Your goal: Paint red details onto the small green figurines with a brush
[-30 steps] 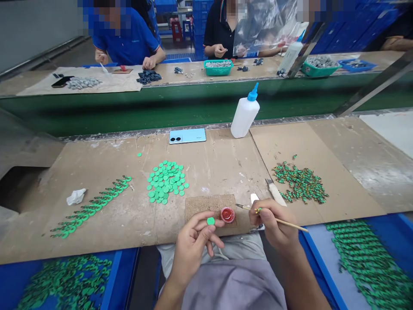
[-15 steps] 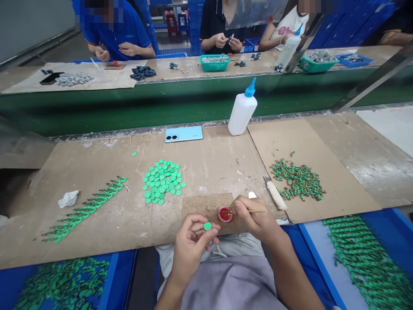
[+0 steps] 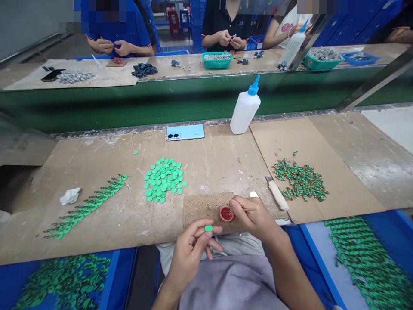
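Note:
Between thumb and fingers, my left hand (image 3: 193, 247) pinches a green disc (image 3: 208, 228) near the table's front edge. My right hand (image 3: 250, 213) grips a thin wooden stick (image 3: 251, 209), its tip hidden by the fingers. Just left of that hand, a small cup of red paste (image 3: 226, 213) rests on a brown board (image 3: 203, 206). Beyond my left hand lies a pile of green discs (image 3: 164, 178). A slanting row of discs with dark pieces attached (image 3: 87, 207) is at the left. Small green and gold pieces (image 3: 301, 180) are heaped at the right.
A white bottle (image 3: 245, 112) stands at the back beside a light blue phone (image 3: 185, 132). A knife (image 3: 277, 193) lies right of my right hand. Blue trays (image 3: 112, 275) flank my lap. Across the green divider (image 3: 145, 103), other people work with their hands.
My right hand has lifted slightly away from the red cup with the stick. The disc in my left hand is tilted more, and that hand's lower fingers have spread. The view has shifted slightly.

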Tool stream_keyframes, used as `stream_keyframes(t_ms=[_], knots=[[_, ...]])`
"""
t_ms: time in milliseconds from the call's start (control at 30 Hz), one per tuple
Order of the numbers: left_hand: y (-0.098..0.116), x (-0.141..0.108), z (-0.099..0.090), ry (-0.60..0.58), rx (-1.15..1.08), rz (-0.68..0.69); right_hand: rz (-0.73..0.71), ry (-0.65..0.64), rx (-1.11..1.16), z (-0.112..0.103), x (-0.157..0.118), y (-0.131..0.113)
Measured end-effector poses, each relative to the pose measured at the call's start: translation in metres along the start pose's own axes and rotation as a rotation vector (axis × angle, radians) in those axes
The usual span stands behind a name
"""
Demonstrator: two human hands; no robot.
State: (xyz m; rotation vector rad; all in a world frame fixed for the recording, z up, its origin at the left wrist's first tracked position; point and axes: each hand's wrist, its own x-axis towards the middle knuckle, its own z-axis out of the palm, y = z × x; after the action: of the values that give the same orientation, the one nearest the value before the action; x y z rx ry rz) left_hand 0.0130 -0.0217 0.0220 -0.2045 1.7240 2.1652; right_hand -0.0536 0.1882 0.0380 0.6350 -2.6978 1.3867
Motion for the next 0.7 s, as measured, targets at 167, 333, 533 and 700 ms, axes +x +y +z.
stream_keyframes(t_ms=[167,333,533,700], knots=[[0.003,-0.005,0.004,0.088,-0.004,-0.023,0.020,0.003,0.011,0.000,0.000,-0.001],[0.008,-0.008,0.007,0.129,-0.022,-0.022,0.032,0.000,0.043,0.000,0.000,0.000],[0.003,-0.004,0.007,0.134,0.007,-0.009,-0.019,0.097,0.183,-0.003,-0.008,0.002],[0.005,0.002,0.011,0.063,-0.090,0.037,-0.033,0.356,0.480,0.000,-0.024,-0.005]])
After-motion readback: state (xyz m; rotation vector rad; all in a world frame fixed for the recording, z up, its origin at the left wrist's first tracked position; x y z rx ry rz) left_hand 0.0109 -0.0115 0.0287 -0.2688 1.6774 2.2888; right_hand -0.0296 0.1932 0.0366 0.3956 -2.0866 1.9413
